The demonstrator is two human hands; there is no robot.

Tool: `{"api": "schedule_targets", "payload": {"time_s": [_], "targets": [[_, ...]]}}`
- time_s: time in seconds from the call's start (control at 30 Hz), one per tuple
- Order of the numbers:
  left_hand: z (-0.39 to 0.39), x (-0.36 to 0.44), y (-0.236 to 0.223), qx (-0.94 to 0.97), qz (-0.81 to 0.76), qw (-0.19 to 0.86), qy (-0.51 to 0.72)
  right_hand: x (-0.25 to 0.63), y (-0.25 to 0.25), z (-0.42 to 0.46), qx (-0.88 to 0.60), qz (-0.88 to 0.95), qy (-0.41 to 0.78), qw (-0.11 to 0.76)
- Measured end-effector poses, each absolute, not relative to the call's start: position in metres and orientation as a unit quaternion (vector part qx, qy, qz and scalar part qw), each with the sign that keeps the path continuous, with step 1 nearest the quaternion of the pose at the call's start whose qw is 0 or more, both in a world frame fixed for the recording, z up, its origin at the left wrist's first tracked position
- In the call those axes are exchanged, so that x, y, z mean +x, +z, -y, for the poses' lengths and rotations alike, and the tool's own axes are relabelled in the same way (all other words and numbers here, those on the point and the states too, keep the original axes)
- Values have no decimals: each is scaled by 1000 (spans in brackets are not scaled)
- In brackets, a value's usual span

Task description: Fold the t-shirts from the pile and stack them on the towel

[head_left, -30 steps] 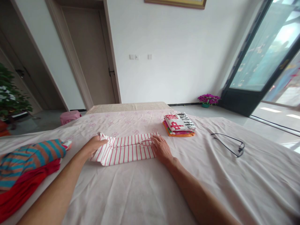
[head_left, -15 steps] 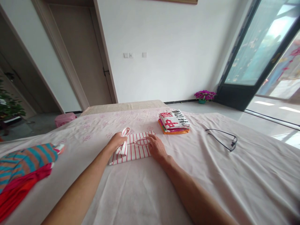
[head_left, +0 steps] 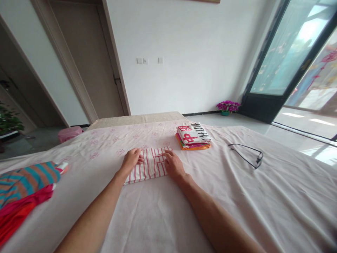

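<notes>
A white cloth bag with red stripes [head_left: 149,167] lies folded flat on the bed cover, its strap laid across the top. My left hand [head_left: 132,160] rests at the bag's left side, fingers loosely bent and apart over the cloth. On the right end, my right hand [head_left: 174,164] is open, with its fingers stretched out and touching the fabric and strap. Just behind and right of it sits a stack of folded cloths [head_left: 193,136], the top one white with red and black print.
Dark-framed eyeglasses [head_left: 249,156] lie to the right on the pale bed cover [head_left: 158,218]. At left is a pile of clothing, with a blue and brown striped piece [head_left: 28,179] over red cloth [head_left: 21,214]. A pink stool [head_left: 70,133] stands beyond the left edge.
My left hand has let go of the strap loop it was holding up, and the strap now lies flat on the bag. My right hand stays on the right end.
</notes>
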State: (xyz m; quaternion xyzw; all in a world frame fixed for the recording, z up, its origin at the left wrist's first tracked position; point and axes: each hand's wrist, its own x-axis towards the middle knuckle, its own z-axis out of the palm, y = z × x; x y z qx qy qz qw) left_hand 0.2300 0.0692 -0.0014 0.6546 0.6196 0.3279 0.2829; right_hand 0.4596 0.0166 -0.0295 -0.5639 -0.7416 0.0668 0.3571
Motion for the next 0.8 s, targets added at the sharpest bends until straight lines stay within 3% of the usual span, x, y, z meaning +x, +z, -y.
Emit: {"api": "schedule_targets", "payload": {"time_s": [0.17, 0.37, 0.53, 0.67, 0.8], "targets": [[-55, 232, -6, 725, -581, 176, 324, 459, -28, -17, -567, 745, 57, 346], [-42, 262, -33, 823, -551, 16, 135, 457, -26, -15, -560, 767, 36, 309], [-46, 252, -28, 825, -536, 60, 169, 458, -25, -13, -570, 760, 34, 310], [-52, 214, -15, 695, -643, 95, 308, 471, -30, -20, -603, 709, 42, 363], [-54, 175, -12, 615, -708, 144, 314, 490, -37, -33, -641, 640, 63, 419]]}}
